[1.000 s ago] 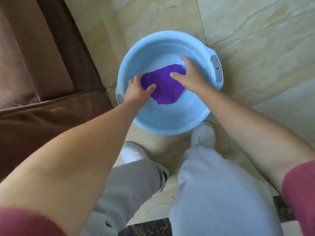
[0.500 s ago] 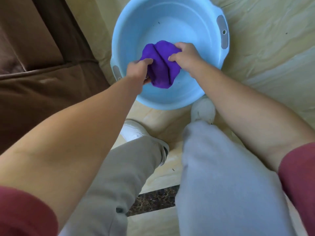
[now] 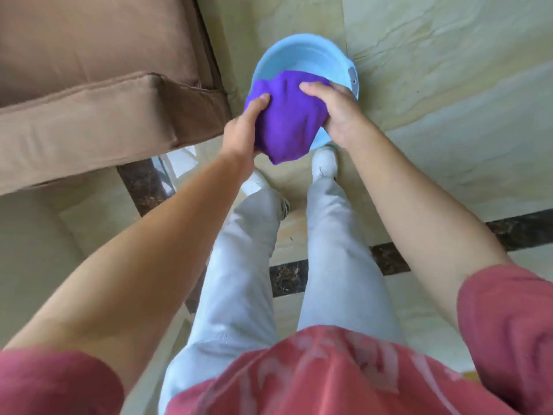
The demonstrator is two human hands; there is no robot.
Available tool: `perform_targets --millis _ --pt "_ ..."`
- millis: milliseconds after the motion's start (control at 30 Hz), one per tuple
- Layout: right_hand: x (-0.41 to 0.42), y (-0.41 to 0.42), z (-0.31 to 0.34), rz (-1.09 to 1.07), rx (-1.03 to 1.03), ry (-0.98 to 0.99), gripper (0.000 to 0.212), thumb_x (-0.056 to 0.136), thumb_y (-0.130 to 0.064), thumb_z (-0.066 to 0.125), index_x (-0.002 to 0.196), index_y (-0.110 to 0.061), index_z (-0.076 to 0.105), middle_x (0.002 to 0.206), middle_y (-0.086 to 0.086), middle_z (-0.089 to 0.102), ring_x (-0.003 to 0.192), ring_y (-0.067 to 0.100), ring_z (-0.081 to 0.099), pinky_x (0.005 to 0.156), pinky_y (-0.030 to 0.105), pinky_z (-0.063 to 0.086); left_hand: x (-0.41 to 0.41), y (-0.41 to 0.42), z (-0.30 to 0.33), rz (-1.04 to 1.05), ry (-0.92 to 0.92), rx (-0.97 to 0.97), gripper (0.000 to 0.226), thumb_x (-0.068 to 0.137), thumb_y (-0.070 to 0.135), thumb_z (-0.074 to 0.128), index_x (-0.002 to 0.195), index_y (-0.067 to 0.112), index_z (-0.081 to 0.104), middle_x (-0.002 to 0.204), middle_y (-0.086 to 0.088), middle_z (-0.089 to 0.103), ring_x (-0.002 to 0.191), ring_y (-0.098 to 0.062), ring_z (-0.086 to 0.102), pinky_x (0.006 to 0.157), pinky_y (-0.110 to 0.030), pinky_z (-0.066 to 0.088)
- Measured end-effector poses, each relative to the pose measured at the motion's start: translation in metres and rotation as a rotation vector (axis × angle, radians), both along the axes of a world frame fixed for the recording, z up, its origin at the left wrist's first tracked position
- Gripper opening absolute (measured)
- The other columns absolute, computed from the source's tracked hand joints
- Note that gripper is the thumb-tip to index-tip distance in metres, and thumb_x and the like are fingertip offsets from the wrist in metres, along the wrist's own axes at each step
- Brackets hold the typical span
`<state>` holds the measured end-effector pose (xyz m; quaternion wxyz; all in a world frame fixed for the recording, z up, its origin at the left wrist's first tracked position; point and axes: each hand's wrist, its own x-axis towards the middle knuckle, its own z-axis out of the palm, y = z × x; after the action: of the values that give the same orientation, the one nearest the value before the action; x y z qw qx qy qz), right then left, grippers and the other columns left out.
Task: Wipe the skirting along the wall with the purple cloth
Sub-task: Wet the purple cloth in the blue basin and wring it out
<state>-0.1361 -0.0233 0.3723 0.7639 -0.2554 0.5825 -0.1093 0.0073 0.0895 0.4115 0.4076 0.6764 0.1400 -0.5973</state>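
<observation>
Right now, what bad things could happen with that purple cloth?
If the purple cloth is wet, as it may be after the blue basin, it could drip on the tile floor by the white shoes, which might get slippery. Held bunched between left hand and right hand, it could also brush the brown sofa nearby.

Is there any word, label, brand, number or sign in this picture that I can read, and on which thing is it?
None can be read.
Red shirt: a faded pale print, too blurred to read.
Blue basin: a grey patch on the rim, no text visible.
Purple cloth, brown sofa: no text visible.
</observation>
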Motion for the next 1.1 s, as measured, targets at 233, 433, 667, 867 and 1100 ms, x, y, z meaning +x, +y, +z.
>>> perform_targets --millis 233,433,667,867,1100 --pt "0.043 0.022 0.141 0.201 0.171 -0.203 0.042 0.091 -0.037 0.066 0.124 -0.012 0.066 0.121 0.011 0.071 0.11 0.024 0.069 0.097 0.037 0.055 0.021 0.039 0.141 0.12 -0.075 -0.095 0.023 0.067 0.043 0.075 0.077 0.023 0.081 0.091 -0.002 0.076 0.083 -0.021 0.069 0.073 -0.036 0.047" --pt "0.101 0.056 0.196 0.464 0.056 -0.313 0.041 0.088 -0.008 0.07 0.127 0.002 0.062 0.122 0.019 0.07 0.11 0.03 0.069 0.096 0.041 0.056 0.048 0.103 0.193 0.395 -0.202 -0.118 0.016 0.076 0.036 0.071 0.076 0.021 0.078 0.089 0.001 0.076 0.087 -0.018 0.068 0.075 -0.033 0.047" --pt "0.2 0.176 0.218 0.737 0.04 -0.314 0.039 0.094 -0.017 0.068 0.125 0.006 0.063 0.123 0.023 0.07 0.113 0.033 0.069 0.101 0.045 0.055 0.07 0.225 0.21 0.936 -0.122 -0.335 0.039 0.094 0.03 0.063 0.127 0.008 0.064 0.13 -0.013 0.067 0.123 -0.028 0.062 0.101 -0.037 0.051" --pt "0.279 0.296 0.213 0.875 0.019 -0.261 0.039 0.09 -0.018 0.073 0.122 0.002 0.064 0.121 0.024 0.07 0.111 0.038 0.069 0.092 0.048 0.059 0.106 0.337 0.195 1.027 -0.165 -0.405 0.05 0.091 0.031 0.069 0.135 0.008 0.058 0.128 -0.011 0.067 0.113 -0.027 0.066 0.093 -0.041 0.054" --pt "0.348 0.402 0.19 1.132 -0.286 -0.062 0.073 0.08 -0.048 0.077 0.139 -0.014 0.052 0.115 -0.004 0.071 0.102 0.01 0.071 0.084 0.03 0.06 0.164 0.46 0.181 1.163 -0.219 -0.401 0.048 0.089 0.016 0.071 0.133 0.003 0.057 0.13 -0.017 0.067 0.114 -0.028 0.067 0.095 -0.041 0.056"
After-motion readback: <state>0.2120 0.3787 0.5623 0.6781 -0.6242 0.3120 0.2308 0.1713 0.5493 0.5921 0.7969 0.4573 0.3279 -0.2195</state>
